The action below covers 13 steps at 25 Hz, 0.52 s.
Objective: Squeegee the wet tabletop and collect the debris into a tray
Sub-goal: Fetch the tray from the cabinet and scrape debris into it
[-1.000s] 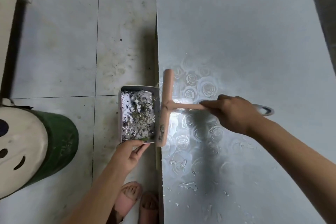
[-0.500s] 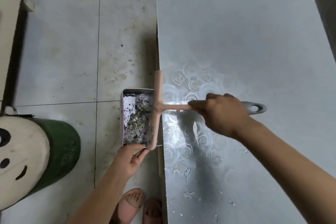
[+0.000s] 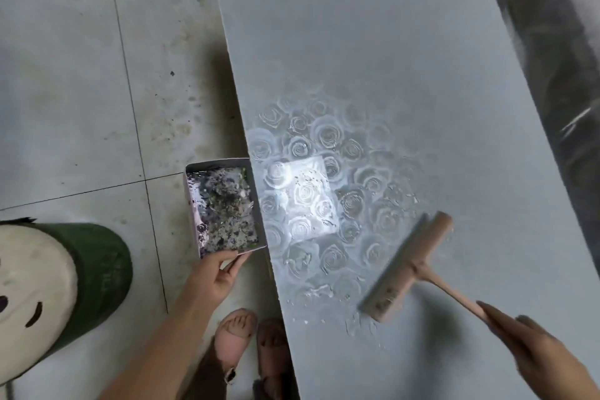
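While right at the tabletop (image 3: 389, 42) edge, tray (image 3: 192, 204) of debris (image 3: 227, 211) between left fingers (image 3: 227, 257); squeegee (image 3: 406, 266) handle within right fingers (image 3: 501, 317).

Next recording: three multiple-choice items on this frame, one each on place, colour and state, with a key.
1. Where against the wet grey tabletop is the pale rectangular tray? A its middle; B its left edge; C its far edge.
2. What colour is the T-shaped squeegee? A blue; B black; C pinkish beige.
3. The left hand? A grips the tray; B hangs idle; C presses the tabletop.
Key: 1B, its long side meets that edge; 2C, head and handle match; 3A, fingers pinch its near rim.
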Each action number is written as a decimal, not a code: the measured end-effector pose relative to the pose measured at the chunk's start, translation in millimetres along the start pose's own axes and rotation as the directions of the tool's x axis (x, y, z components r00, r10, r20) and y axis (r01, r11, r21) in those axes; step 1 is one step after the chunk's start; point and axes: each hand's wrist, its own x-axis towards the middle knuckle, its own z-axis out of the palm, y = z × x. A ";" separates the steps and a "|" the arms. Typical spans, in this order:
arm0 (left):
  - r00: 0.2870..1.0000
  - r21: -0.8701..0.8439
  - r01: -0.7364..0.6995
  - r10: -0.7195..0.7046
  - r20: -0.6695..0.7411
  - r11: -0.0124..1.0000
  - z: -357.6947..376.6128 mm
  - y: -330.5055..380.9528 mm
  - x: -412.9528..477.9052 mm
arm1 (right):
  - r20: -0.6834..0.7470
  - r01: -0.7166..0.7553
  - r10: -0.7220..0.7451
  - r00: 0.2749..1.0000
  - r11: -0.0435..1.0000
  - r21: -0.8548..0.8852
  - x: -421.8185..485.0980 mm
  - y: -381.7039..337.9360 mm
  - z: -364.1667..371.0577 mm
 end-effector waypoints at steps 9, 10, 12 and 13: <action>0.999 0.049 -0.032 0.031 0.029 0.998 -14.1 -17.9 1.3 | 0.090 0.332 -0.320 0.943 0.919 -0.212 15.8 -81.5 42.8; 0.999 0.067 -0.040 0.038 0.032 0.997 -15.3 -18.8 4.4 | 0.053 0.380 -0.377 0.925 0.904 -0.197 25.5 -110.5 46.4; 0.999 0.090 -0.047 0.045 0.031 0.995 -17.0 -18.9 7.7 | -0.005 0.454 -0.464 0.886 0.869 -0.198 41.2 -143.7 39.8; 0.999 0.094 -0.044 0.042 0.029 0.995 -18.3 -18.9 9.2 | -0.023 0.474 -0.488 0.872 0.856 -0.207 46.0 -142.0 31.2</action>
